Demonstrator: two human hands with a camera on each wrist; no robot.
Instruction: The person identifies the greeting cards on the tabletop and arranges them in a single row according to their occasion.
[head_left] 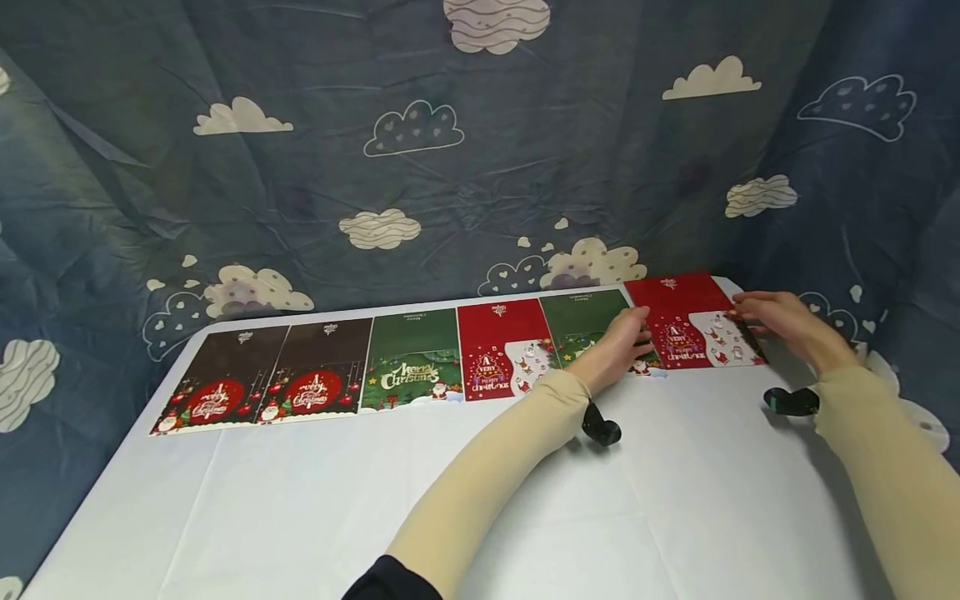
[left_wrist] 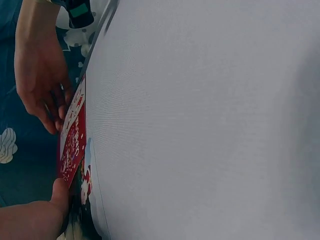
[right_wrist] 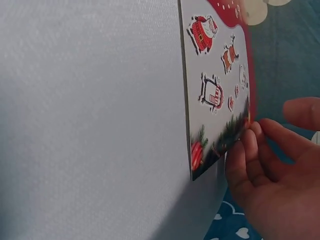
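A red Christmas card [head_left: 682, 325], printed with white text and small figures, lies at the right end of a row of cards. My left hand [head_left: 611, 350] is at its left edge, over a green card [head_left: 581, 312] and hiding part of that one. In the left wrist view, the left thumb [left_wrist: 60, 192] touches the red card [left_wrist: 74, 145]. My right hand [head_left: 795, 325] touches the red card's right edge. In the right wrist view, its bent fingers [right_wrist: 245, 155] meet the card's dark printed edge, and the thumb [right_wrist: 300, 112] stands apart.
Further left in the row lie another red card [head_left: 506, 350], a green card [head_left: 412, 358] and two dark brown cards [head_left: 315, 367] [head_left: 221, 379]. They rest along the back of a white-covered table [head_left: 337, 508]. A dark blue cloud-patterned curtain [head_left: 315, 192] hangs behind it.
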